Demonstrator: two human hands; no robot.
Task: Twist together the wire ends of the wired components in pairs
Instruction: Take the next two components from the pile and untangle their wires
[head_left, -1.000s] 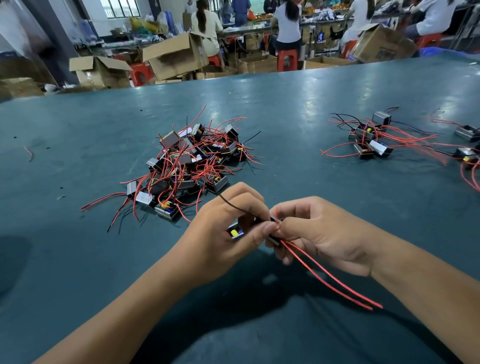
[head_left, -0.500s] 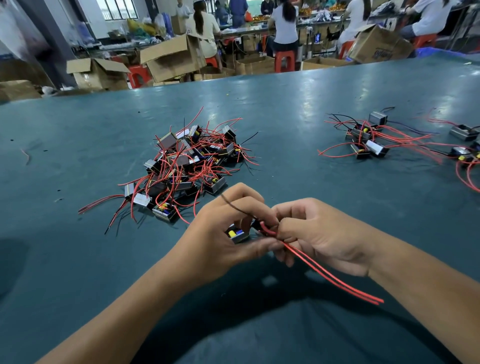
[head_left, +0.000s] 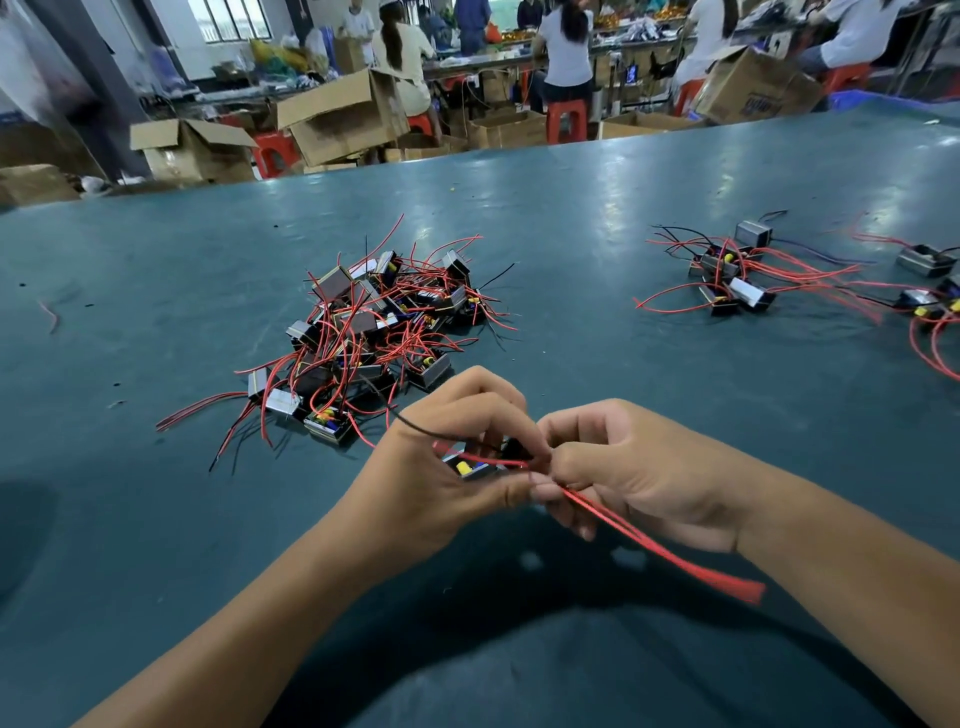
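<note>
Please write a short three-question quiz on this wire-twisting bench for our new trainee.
1. True or false: the left hand grips a small wired component.
2. What do the fingers of the right hand pinch? A) a pair of red wires B) a cardboard box C) a screwdriver
3. Fill in: the big pile of components lies on the table ahead and to the ______ of the hands.

Key
1. True.
2. A; the red wires trail from the fingers toward the person, their far ends blurred.
3. Left; a smaller group lies far right.
</note>
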